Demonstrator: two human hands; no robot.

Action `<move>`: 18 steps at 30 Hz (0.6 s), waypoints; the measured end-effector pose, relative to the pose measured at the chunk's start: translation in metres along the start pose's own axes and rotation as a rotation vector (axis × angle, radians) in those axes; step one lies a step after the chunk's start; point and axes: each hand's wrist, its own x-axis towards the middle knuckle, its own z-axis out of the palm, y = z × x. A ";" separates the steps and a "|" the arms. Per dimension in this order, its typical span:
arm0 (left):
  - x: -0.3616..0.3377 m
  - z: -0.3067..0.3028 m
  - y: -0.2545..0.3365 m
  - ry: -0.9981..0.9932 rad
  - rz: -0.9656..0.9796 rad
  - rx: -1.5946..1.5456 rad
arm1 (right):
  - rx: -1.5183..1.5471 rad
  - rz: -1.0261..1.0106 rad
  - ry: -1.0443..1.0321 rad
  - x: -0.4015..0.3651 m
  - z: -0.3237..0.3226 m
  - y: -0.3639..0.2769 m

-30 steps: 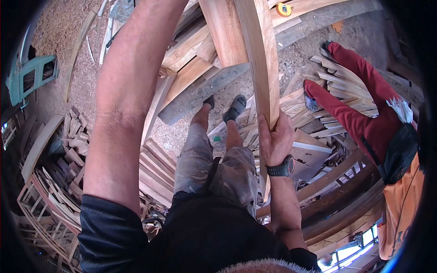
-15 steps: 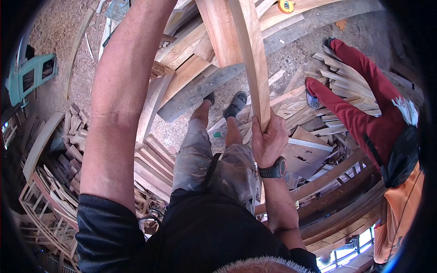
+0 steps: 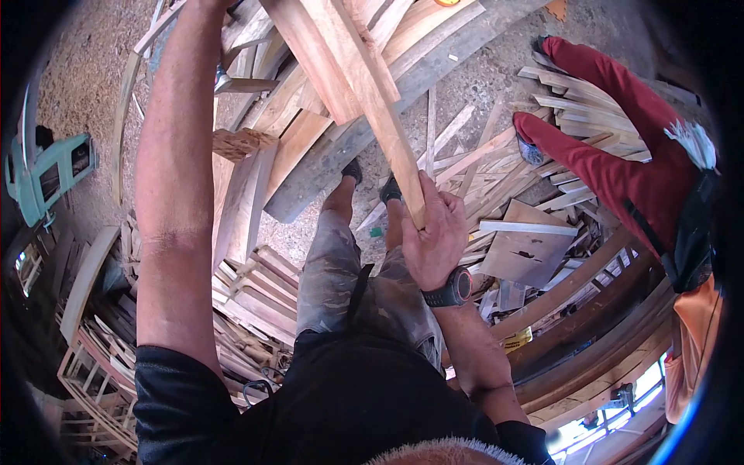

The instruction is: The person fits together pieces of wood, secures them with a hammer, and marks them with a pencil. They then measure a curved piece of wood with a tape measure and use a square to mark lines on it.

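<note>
My right hand (image 3: 435, 232) is closed around the near end of a long, narrow wooden strip (image 3: 380, 108), with a watch on the wrist. From there the strip slants up and left, over a wider reddish board (image 3: 314, 58), and leaves the top of the view. My left arm stretches to the top left edge, where the hand is almost wholly out of frame and its fingers cannot be seen. Beneath the boards lies a grey beam (image 3: 310, 182) with more planks on it.
A person in dark red trousers (image 3: 589, 159) is at the right, beside stacked offcuts (image 3: 581, 116). A square wooden panel (image 3: 527, 248) lies right of my wrist. Piled strips (image 3: 263, 298) lie left of my legs. A green metal frame (image 3: 48, 178) stands far left.
My right hand and the strip's near end have shifted left, and the strip now slants more. The left arm has moved left. The camera view has shifted a little.
</note>
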 end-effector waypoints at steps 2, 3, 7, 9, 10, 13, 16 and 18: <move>-0.002 0.000 0.001 0.010 -0.059 -0.008 | -0.002 0.008 0.000 0.000 -0.001 -0.002; -0.002 0.000 0.001 0.003 -0.077 -0.024 | -0.002 0.010 -0.003 0.001 0.000 -0.003; -0.003 0.001 0.002 -0.016 -0.102 -0.137 | 0.013 0.010 -0.005 0.000 -0.001 -0.003; -0.001 0.000 -0.003 -0.016 -0.145 -0.199 | 0.016 -0.002 -0.026 0.000 -0.003 -0.004; -0.001 -0.001 -0.004 -0.016 -0.189 -0.262 | 0.018 -0.001 -0.027 0.000 -0.003 -0.005; -0.001 -0.005 -0.004 -0.044 -0.169 -0.170 | 0.017 -0.001 -0.031 0.000 -0.003 -0.006; -0.003 -0.002 -0.003 0.015 0.005 -0.139 | 0.000 0.016 -0.022 0.001 -0.002 -0.003; -0.001 -0.002 -0.003 0.011 -0.022 -0.139 | -0.009 -0.033 -0.031 0.003 -0.005 -0.005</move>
